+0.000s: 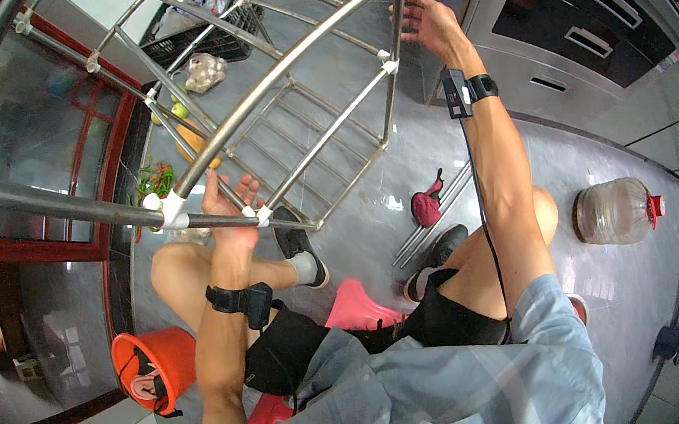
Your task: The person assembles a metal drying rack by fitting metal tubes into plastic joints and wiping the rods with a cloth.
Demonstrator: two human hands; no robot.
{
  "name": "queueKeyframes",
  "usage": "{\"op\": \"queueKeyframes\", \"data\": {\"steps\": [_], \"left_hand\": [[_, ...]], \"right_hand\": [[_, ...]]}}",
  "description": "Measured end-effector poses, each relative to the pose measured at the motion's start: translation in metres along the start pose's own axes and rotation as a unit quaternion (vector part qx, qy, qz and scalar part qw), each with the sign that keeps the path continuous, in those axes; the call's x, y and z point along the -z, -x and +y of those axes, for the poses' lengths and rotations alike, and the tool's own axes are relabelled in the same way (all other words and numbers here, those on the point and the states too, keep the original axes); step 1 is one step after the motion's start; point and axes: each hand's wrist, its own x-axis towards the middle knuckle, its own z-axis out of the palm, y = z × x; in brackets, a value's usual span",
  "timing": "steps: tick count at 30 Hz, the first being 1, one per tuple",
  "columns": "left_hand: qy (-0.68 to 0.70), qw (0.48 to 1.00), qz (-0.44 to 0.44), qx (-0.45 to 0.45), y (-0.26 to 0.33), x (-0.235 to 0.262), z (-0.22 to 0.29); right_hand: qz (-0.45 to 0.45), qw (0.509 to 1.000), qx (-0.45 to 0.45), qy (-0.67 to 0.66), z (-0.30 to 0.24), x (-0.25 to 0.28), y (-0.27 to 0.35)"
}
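Observation:
A rack frame of metal tubes (277, 73) with white plastic joints stands tilted across the upper middle and left. My left hand (225, 198) is palm up beneath its near corner, fingers apart, with a tube crossing over the palm near the wrist. Beside the right upright, my right hand (430, 26) reaches out with its fingers spread and slightly bent; their tips lie at the tube, and whether they press on it I cannot tell. Both wrists carry black straps with small devices and cables.
Loose metal tubes (436, 220) and a dark red pouch (426, 208) lie between my feet and the rack. A pink stool (361, 303) is under me. An orange bucket (157, 368) stands left, a clear jug (615, 212) lies right. Behind the rack are a black crate (233, 40) and peppers (153, 182).

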Motion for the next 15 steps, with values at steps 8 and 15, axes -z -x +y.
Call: {"op": "queueKeyframes", "data": {"steps": [8,15], "left_hand": [[-0.046,0.999,0.012,0.012,0.011,-0.031,-0.016],[-0.021,0.999,0.026,0.023,0.004,-0.034,-0.028]], "right_hand": [[-0.121,0.989,-0.078,0.045,0.057,-0.041,-0.008],[0.077,0.996,0.009,0.039,0.069,-0.019,-0.019]]}}
